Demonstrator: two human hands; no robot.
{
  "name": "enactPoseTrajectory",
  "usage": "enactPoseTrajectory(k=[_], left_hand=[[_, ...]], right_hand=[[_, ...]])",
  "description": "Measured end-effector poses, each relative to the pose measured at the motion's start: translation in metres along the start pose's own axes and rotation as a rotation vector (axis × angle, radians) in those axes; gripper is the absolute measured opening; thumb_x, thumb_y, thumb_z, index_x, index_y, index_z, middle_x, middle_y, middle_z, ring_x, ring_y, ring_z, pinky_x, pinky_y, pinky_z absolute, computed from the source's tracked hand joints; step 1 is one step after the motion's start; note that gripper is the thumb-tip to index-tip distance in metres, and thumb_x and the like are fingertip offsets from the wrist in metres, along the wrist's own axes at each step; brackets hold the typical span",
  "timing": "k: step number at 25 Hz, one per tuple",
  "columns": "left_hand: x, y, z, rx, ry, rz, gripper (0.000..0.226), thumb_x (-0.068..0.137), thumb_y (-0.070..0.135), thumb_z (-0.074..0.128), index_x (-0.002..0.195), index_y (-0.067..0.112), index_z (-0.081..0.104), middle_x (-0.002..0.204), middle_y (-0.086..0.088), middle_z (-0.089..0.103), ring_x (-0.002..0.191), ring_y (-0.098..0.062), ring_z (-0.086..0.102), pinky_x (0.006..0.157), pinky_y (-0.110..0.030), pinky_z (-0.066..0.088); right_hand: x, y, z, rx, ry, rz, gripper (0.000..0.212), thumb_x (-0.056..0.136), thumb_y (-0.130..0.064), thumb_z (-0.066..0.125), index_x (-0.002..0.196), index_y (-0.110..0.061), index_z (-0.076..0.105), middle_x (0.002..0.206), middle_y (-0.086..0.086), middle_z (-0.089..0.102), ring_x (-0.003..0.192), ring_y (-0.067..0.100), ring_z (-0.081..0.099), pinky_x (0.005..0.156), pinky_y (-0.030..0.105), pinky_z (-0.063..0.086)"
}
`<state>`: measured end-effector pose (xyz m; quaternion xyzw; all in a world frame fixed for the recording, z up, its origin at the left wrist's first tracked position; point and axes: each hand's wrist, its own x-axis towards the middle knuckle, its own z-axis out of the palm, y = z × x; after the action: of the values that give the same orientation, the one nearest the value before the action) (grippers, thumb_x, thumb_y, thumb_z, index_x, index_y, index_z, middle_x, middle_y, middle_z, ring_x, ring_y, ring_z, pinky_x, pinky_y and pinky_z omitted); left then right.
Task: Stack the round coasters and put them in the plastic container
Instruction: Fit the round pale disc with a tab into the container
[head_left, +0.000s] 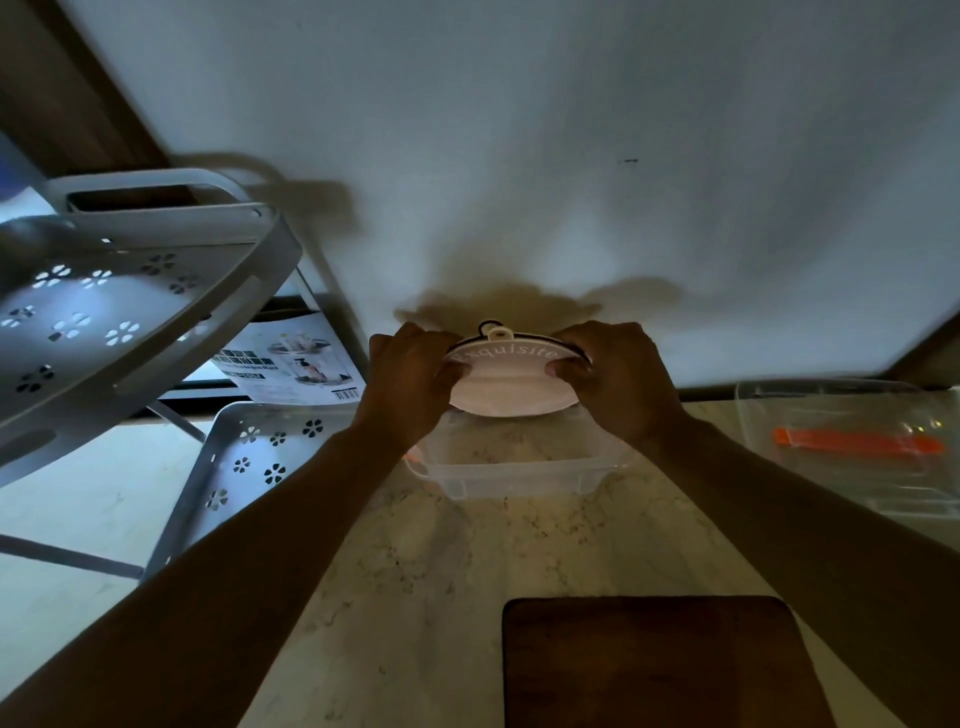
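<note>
While both hands pinch its edges, the coaster stack hangs above the container.

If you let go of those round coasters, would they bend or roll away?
The coasters probably stay stiff: held only at the edges by the left hand and right hand, they don't sag. Flat discs, they'd likely drop flat into the plastic container rather than roll.

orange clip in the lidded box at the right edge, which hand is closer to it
Right. The right hand grips the coasters' right edge, on the clip's side. The left hand grips their left edge, farther away.
</note>
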<state>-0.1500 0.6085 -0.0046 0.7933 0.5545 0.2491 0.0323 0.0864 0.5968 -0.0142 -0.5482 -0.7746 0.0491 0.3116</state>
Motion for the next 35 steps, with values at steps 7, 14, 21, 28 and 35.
enactPoseTrajectory(k=[7, 14, 21, 28, 35], left_hand=[[-0.004, 0.004, 0.007, 0.034, -0.057, -0.019, 0.019, 0.091, 0.021, 0.063, 0.108, 0.013, 0.064, 0.1, -0.011, 0.071, 0.092, -0.033, 0.06, 0.078, -0.039, 0.031], [-0.005, 0.006, -0.011, -0.133, 0.039, 0.05, 0.018, 0.09, 0.017, 0.064, 0.108, 0.013, 0.065, 0.1, -0.009, 0.072, 0.087, -0.03, 0.065, 0.086, -0.042, 0.042], [-0.006, -0.001, 0.003, -0.037, -0.103, 0.092, 0.022, 0.09, 0.015, 0.064, 0.112, 0.013, 0.065, 0.106, -0.01, 0.07, 0.095, -0.032, 0.063, 0.086, -0.041, 0.032], [-0.002, -0.006, -0.002, -0.195, -0.031, -0.016, 0.021, 0.089, 0.02, 0.067, 0.11, 0.018, 0.067, 0.103, -0.004, 0.071, 0.092, -0.025, 0.064, 0.092, -0.052, 0.043], [0.01, -0.006, 0.002, -0.141, -0.058, 0.019, 0.017, 0.086, 0.017, 0.07, 0.102, 0.014, 0.07, 0.098, -0.008, 0.069, 0.09, -0.025, 0.061, 0.085, -0.045, 0.049]], right_hand=[[0.001, -0.001, 0.002, -0.047, -0.052, 0.017, 0.021, 0.084, -0.025, 0.072, 0.102, -0.014, 0.068, 0.097, 0.008, 0.074, 0.084, 0.028, 0.068, 0.08, 0.033, 0.046], [-0.001, -0.005, -0.012, 0.033, 0.088, -0.004, 0.02, 0.084, -0.023, 0.071, 0.102, -0.016, 0.068, 0.092, 0.004, 0.072, 0.078, 0.021, 0.064, 0.077, 0.032, 0.046], [-0.002, 0.001, 0.002, -0.113, -0.121, -0.001, 0.022, 0.085, -0.025, 0.071, 0.104, -0.014, 0.065, 0.098, 0.007, 0.07, 0.087, 0.027, 0.065, 0.086, 0.039, 0.045], [-0.002, 0.0, -0.005, -0.042, -0.057, -0.03, 0.023, 0.087, -0.027, 0.068, 0.107, -0.015, 0.066, 0.098, 0.005, 0.071, 0.085, 0.026, 0.065, 0.086, 0.042, 0.045], [0.013, 0.003, -0.006, -0.114, -0.116, 0.017, 0.017, 0.085, -0.028, 0.068, 0.099, -0.018, 0.068, 0.093, 0.003, 0.071, 0.086, 0.025, 0.063, 0.086, 0.04, 0.043]])
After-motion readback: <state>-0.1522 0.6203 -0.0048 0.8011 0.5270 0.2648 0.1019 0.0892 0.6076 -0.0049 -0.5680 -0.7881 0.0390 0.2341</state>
